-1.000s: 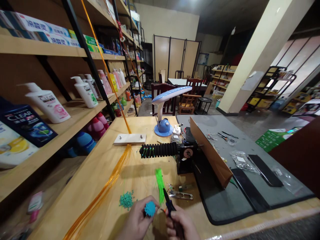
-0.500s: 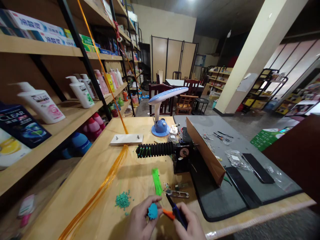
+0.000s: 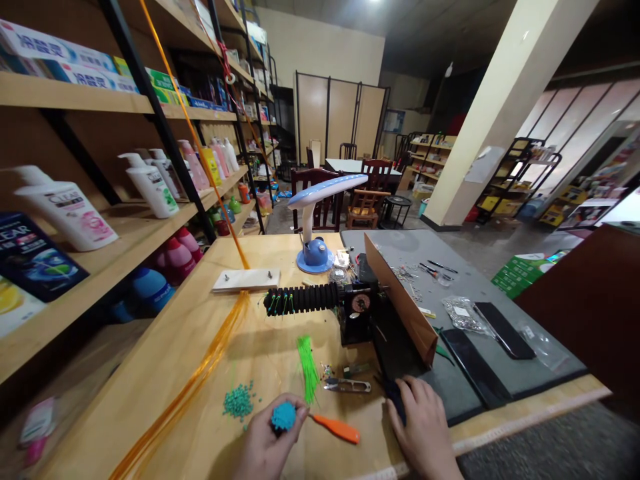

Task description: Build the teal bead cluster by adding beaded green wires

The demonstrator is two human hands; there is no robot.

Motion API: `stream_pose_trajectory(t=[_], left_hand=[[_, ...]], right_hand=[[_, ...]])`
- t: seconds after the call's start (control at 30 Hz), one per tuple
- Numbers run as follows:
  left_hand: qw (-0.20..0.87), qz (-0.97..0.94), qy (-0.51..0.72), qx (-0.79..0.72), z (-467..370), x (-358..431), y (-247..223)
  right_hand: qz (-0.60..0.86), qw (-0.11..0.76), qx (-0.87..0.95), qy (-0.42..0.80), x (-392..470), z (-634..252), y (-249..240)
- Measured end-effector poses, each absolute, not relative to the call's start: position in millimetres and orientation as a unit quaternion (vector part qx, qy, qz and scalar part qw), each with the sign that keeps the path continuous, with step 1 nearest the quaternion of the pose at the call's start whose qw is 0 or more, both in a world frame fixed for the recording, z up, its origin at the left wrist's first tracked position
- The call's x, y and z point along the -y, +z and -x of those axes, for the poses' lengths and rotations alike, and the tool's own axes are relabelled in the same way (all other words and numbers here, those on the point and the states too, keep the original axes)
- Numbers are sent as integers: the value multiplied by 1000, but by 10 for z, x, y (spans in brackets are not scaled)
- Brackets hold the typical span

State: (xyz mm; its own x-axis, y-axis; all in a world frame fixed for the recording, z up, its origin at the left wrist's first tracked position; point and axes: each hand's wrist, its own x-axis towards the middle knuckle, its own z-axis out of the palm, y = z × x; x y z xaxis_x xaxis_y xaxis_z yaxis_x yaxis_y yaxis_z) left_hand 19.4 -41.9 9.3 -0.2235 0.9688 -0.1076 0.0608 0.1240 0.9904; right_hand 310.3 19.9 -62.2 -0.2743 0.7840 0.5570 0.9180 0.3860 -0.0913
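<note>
My left hand is closed around a blue, knobbly bundle near the table's front edge. An orange-handled tool lies just right of its fingertips, its thin tip reaching toward them. Farther right, my right hand rests low over the table, its fingers on the dark handles of a cutting tool. Turquoise beads are piled left of my left hand. Bright green strands lie beyond it, with metal thread snips to their right.
A black ridged roller on a black machine stands mid-table. Orange threads run from a white plate. A blue lamp stands behind, an upright brown board to the right, and shelves at left.
My right hand has moved right with the dark cutting tool, away from my left hand. The orange handle now shows in full. My left hand and the blue bundle have shifted slightly left.
</note>
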Motion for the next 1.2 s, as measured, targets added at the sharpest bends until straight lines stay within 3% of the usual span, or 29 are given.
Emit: stream_pose_trajectory(t=[0.17,0.27,0.47,0.63,0.83,1.03,1.2], left_hand=[[454,-391,505,-621,-196,426,101],[460,-363,514,-626,-228,428,109],[496,-328,522,-611,-227,435,82],[539,-300,534,-578,-202,446,52],[536,-262,572,-564,-294,404,-27],[533,-206,603,-556,-364,376,-119],[530,-217,615,-543,-356,391,-133]], right_hand=[[464,293,833,-64,-207,-2692,-455],[437,239,867,-12,-265,-2374,-427],[455,178,871,-54,-385,-2135,-558],[438,262,860,-13,-444,-2191,-523],[455,406,778,151,-339,-2139,-385],[389,380,742,392,-1,-1834,-351],[371,371,724,447,67,-1666,-420]])
